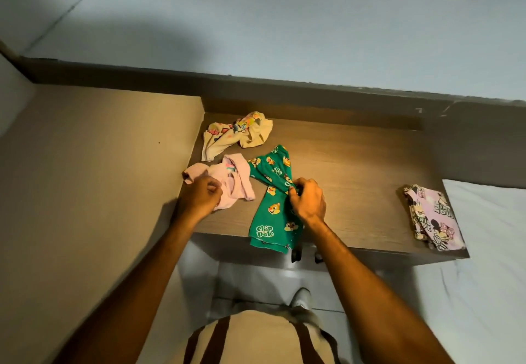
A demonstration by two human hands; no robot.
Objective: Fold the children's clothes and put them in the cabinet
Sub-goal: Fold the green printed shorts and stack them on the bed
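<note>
Clothes lie on the table (pixel 355 164) at mid-frame. Left of centre, the left hand (pixel 200 197) has its grip closed on a crumpled pink garment (pixel 236 184); a yellow garment (pixel 239 134) sits above it. At centre, the right hand (pixel 308 200) pinches green trousers (pixel 273 198) overhanging the table's near edge. At right lies a folded purple piece (pixel 434 218).

Dim, warm yellowish light pools on the counter (pixel 355 164) in front of me; my head's broad soft shadow falls across the pale wall above. Edges bow from the wide lens, and everything looks slightly soft.
</note>
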